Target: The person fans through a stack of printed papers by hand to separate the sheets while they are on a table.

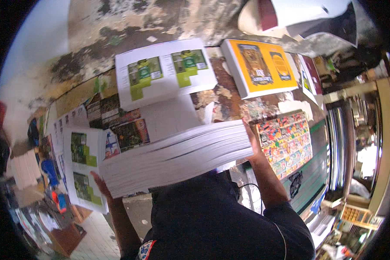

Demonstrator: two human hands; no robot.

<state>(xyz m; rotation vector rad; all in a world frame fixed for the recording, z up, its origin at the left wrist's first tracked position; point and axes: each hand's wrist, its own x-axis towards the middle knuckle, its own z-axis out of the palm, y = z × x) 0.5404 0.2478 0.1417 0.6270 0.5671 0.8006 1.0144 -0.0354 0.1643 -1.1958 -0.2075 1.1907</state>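
A thick stack of white paper sheets point(177, 158) spans the space in front of my body, its layered edge facing me. My left hand point(101, 185) grips its left end, and my right hand point(253, 141) is wrapped round its right end; part of the fingers of both is hidden. The stack slants, with the right end higher in the picture. Beside its left end is a pile of printed sheets point(69, 173) with green designs. Beyond it lies another pile of green-printed sheets point(164, 89), with a plain pale sheet point(171, 113) nearer me.
A stack with an orange printed top point(271, 71) sits at the far right of the worn table point(223, 93). Colourful printed sheets point(286, 147) lie right of my right hand. Shelving with upright boards point(338, 143) stands farther right. A stained wall point(130, 26) rises behind.
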